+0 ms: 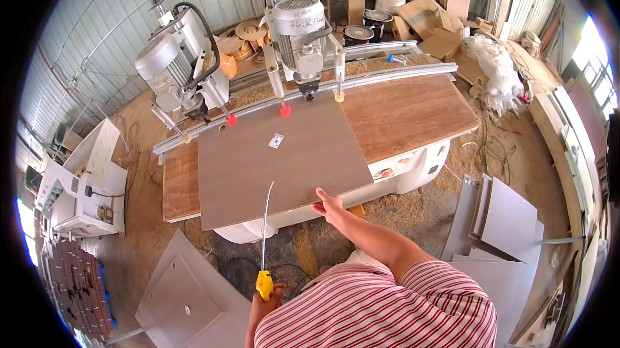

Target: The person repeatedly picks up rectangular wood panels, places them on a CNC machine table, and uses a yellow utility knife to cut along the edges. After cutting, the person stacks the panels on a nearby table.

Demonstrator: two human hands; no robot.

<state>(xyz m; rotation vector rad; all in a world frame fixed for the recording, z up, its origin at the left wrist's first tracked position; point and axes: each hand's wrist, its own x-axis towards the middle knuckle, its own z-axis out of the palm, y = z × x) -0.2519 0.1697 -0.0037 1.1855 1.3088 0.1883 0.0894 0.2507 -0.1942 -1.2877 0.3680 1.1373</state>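
My left hand [268, 304], low in the middle, is closed round the yellow handle of an air blow gun [264, 283]. Its long thin metal tube points away from me and bends at the tip, over the near part of a grey-brown panel [290, 160]. That panel lies flat on the wooden table of a drilling machine [403, 115], with a small white label [276, 140] on top. At the panel's near edge is my right hand [329, 207], thumb at the top and fingers at the edge, apparently gripping it.
Two motor-driven drill heads [298, 31] stand over the table's far side, with red-tipped and yellowish-tipped clamp rods [285, 109] beside them. More grey panels lean at lower left [184, 296] and right [504, 219]. Sawdust, cables [504, 154] and cardboard [433, 18] lie around.
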